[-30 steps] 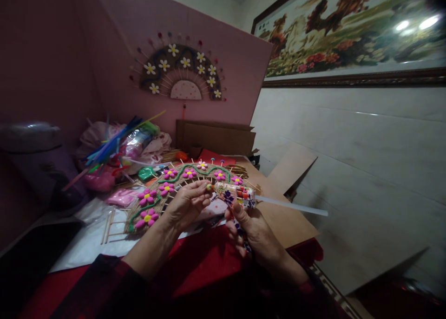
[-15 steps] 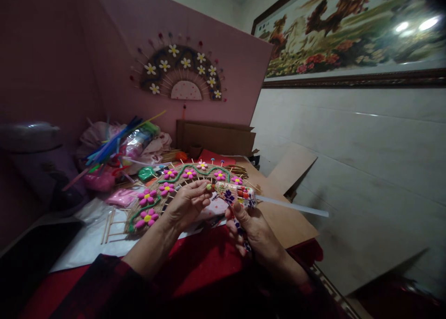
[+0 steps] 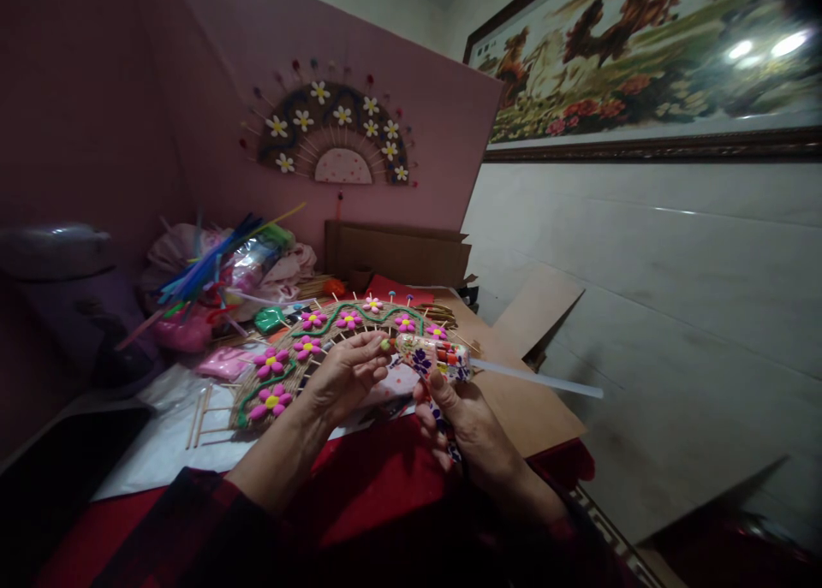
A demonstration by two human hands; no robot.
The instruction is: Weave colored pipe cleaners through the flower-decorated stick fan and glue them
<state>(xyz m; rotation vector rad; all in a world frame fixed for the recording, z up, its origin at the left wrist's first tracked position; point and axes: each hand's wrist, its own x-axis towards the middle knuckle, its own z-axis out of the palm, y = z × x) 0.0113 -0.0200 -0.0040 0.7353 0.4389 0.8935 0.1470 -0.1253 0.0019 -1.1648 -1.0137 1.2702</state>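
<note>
A fan-shaped piece (image 3: 301,348) is being carried by the table (image 3: 154,453), with loose sticks (image 3: 199,412) being kept at its left end. Over its right part, a glue gun (image 3: 431,357) is being gripped in the right hand (image 3: 468,425), and the left hand (image 3: 347,376) is being held just left of the gun's tip. Behind the piece, a cardboard box (image 3: 398,252) is being backed by a panel (image 3: 411,92), on which a second fan (image 3: 334,134) is being displayed. Bags and craft stems (image 3: 218,271) are being kept piled at the left, and cardboard sheets (image 3: 520,400) spread at the right.
</note>
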